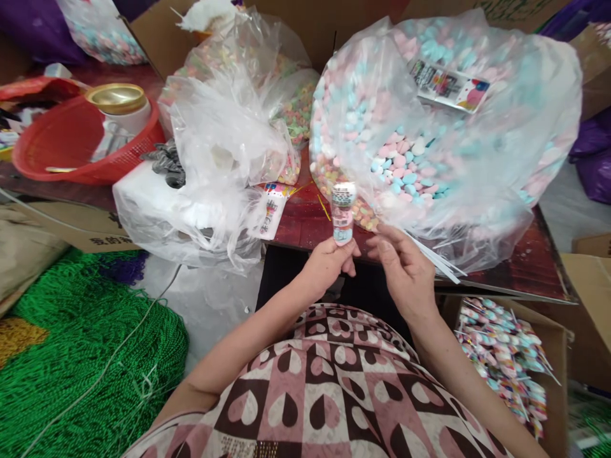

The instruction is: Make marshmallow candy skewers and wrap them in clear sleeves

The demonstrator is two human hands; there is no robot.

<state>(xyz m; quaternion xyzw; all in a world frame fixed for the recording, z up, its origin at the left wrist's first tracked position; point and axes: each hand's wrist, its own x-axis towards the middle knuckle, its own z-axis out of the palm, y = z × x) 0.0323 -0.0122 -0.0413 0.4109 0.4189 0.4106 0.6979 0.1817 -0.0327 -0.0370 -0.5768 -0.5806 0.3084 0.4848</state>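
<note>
My left hand (327, 267) is closed on the lower end of a small printed candy packet (342, 213), which points away from me over the table edge. Pink and light-blue pieces show in its near end. My right hand (405, 270) is just to the right, fingers loosely bent and apart, with nothing visible in them. Beside it lies a bunch of thin white sticks (436, 257) at the table's edge. Behind both hands stands a big clear bag of pink, blue and white candies (405, 162), with a flat printed packet (451, 86) on top.
To the left are a crumpled clear plastic bag (214, 146), printed packets (272, 213) and a red basket (86, 168) holding a gold-lidded jar (117, 102). An open carton (556, 381) of filled packets stands low right. Green bead strings (95, 331) pile up on the left.
</note>
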